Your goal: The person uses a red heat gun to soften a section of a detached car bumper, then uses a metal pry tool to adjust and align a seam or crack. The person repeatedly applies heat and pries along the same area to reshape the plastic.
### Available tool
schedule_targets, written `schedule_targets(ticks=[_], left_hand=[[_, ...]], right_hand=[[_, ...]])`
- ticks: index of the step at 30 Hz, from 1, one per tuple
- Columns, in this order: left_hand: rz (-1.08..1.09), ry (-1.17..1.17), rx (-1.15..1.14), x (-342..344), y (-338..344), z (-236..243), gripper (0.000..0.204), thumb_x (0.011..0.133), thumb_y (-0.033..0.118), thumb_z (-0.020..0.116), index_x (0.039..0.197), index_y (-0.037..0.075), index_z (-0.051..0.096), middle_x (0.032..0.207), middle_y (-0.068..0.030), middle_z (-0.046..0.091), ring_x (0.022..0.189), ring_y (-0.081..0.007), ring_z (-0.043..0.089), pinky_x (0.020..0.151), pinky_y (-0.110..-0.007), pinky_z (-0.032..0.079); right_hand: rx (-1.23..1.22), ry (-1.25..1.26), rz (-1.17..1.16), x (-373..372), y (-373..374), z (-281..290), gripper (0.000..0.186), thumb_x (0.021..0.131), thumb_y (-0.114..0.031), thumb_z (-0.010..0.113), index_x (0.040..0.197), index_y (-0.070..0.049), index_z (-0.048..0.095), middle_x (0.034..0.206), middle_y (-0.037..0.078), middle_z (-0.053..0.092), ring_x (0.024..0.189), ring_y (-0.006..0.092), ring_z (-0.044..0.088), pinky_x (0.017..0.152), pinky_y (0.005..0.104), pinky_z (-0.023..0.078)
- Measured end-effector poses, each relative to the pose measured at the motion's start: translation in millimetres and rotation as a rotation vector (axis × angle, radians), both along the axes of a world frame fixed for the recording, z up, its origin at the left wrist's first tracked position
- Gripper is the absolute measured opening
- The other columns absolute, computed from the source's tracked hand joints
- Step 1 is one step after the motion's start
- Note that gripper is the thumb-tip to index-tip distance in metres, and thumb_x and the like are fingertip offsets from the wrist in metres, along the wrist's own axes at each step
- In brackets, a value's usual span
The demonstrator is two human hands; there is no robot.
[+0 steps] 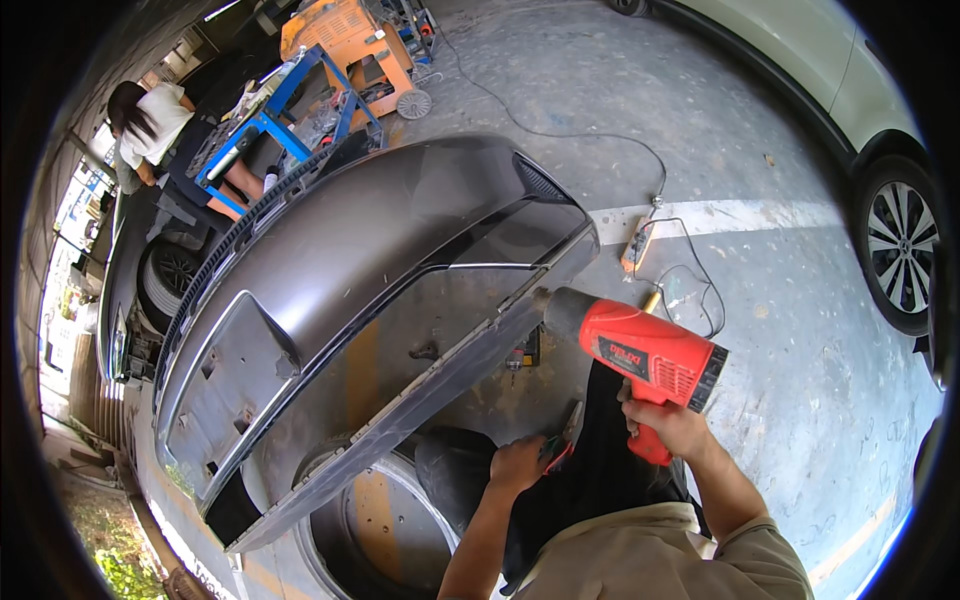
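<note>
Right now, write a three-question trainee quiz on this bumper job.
1. True or false: the right hand grips a red heat gun.
2. The heat gun's nozzle points at: A) the car wheel, B) the lower edge of the grey bumper, C) the orange machine.
3. Fill in: the left hand holds a small ____-handled tool.

Key: 1 true. 2 B. 3 red, with a flat blade like a scraper's; its exact type is hard to tell.
</note>
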State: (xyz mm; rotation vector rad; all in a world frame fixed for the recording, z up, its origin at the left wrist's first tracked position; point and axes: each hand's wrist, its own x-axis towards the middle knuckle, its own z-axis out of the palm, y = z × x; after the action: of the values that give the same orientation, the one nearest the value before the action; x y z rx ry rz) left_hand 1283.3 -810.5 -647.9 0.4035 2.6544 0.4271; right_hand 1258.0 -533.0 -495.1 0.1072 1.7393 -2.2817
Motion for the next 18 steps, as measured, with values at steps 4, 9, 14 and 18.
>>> schedule_targets(ticks=[4,9,14,18], left_hand=[[0.0,-0.008,-0.026,0,1,0,0.03,0.092,0.035,0.066,0.112,0.012,0.066,0.105,-0.0112,0.071,0.099,-0.0337,0.069,0.081,-0.047,0.055],[-0.004,0.005,-0.003,2,1,-1,0.032,0.092,0.035,0.066,0.113,0.012,0.066,0.107,-0.0113,0.071,0.099,-0.0338,0.069,0.081,-0.047,0.055],[0.001,0.002,-0.025,4,0,-1,0.033,0.092,0.035,0.065,0.115,0.012,0.066,0.107,-0.0113,0.071,0.1,-0.0333,0.069,0.081,-0.046,0.055],[0.004,0.011,0.001,3,0,0,0.032,0.093,0.034,0.064,0.116,0.012,0.066,0.108,-0.012,0.071,0.1,-0.0334,0.069,0.082,-0.046,0.055]], right_hand=[[0.043,-0.049,0.051,8,-6,10,0.017,0.09,0.004,0.069,0.104,-0.002,0.061,0.085,0.004,0.062,0.069,0.0123,0.062,0.062,0.0285,0.053],[-0.011,0.0,0.062,13,-9,1,0.018,0.09,0.004,0.069,0.105,-0.002,0.062,0.085,0.003,0.063,0.069,0.0118,0.062,0.063,0.0281,0.053],[0.033,0.025,0.061,19,-15,4,0.017,0.091,0.003,0.068,0.105,-0.003,0.062,0.084,0.003,0.063,0.069,0.0118,0.062,0.063,0.0279,0.053],[-0.021,0.009,0.012,24,-12,-12,0.017,0.091,0.002,0.068,0.105,-0.003,0.062,0.084,0.003,0.063,0.07,0.0118,0.063,0.063,0.0284,0.053]])
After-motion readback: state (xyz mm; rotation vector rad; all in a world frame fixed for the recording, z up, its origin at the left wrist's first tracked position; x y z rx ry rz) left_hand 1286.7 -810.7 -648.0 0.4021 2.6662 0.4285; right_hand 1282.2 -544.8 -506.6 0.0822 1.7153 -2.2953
